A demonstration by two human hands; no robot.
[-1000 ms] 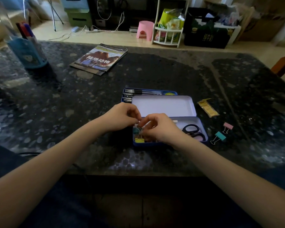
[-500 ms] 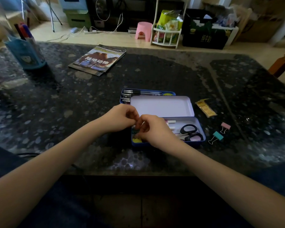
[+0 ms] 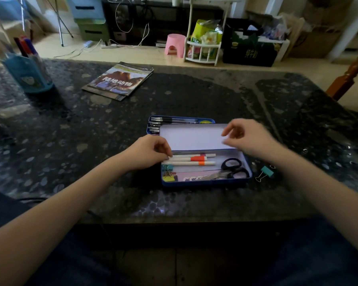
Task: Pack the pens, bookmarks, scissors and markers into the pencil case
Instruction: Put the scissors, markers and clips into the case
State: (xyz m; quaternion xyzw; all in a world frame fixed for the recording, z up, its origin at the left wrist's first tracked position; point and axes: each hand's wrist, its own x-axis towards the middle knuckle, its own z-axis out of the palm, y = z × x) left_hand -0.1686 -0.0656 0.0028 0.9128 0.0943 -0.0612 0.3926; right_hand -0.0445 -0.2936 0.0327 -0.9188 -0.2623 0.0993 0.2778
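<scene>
Dark table point(image 3: 194, 96); left hand point(image 3: 147, 154) curled beside markers point(image 3: 190, 159), contact unclear; right hand point(image 3: 246, 139) blurred, empty.

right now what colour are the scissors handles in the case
Black. The scissors lie in the pencil case, clearest in the head view.

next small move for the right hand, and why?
Probably reach the right hand right and down to the teal binder clip lying on the table beside the pencil case. The hand is empty; other clips already sit inside.

Table point(image 3: 194, 96): case point(image 3: 205, 181), book point(image 3: 118, 80), cup point(image 3: 28, 76)
</scene>
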